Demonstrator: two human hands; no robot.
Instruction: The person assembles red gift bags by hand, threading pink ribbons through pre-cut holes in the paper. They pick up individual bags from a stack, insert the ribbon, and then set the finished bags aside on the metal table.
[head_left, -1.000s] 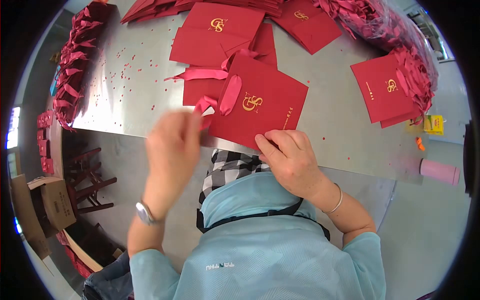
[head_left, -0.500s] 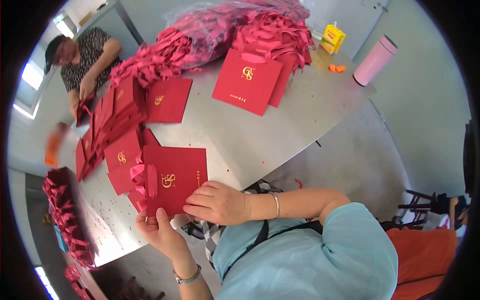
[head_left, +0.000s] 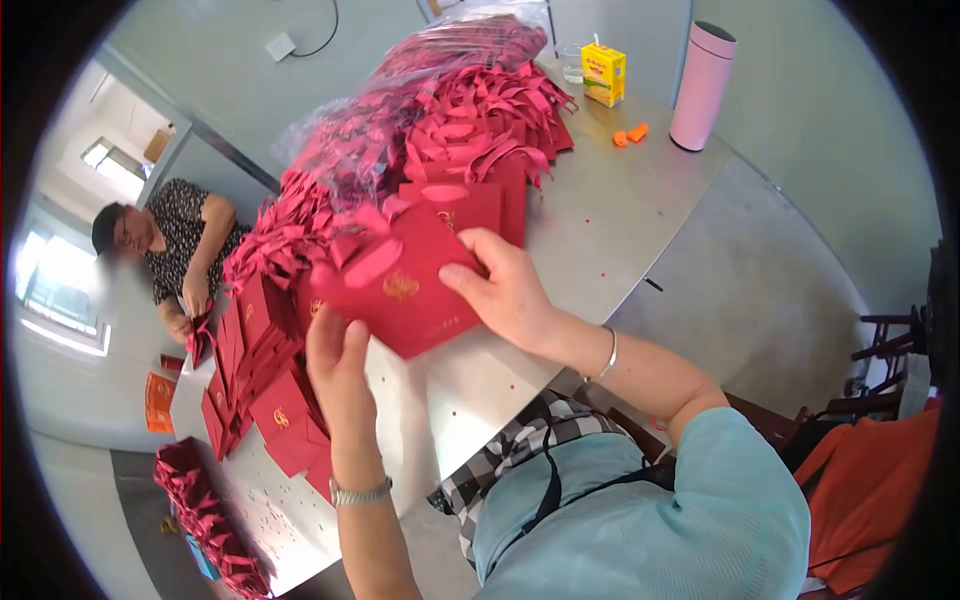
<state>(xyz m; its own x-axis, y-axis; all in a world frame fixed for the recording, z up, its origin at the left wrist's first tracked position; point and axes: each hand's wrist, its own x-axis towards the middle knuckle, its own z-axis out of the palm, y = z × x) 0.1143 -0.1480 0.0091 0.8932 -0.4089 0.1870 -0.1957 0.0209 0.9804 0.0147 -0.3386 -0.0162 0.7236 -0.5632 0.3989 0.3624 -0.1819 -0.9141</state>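
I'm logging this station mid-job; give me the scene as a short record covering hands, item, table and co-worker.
Right hand: gripping bag by its edge
Left hand: at the bag's other side; contact unclear
Bag: red, gold logo showing, ribbon handle
Table: more bags; upright carton and flask
Co-worker: both hands at a red item

Lt-blue short-slv shirt (head_left: 690,530) is worn w/ blk strap (head_left: 551,488), blk/wht checked bottoms (head_left: 592,418); metal wristband (head_left: 361,494) worn L, silver bangle (head_left: 611,350) R.

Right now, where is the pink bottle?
In the head view, the pink bottle stands at upper right on the table, right of the yellow carton and orange pieces.
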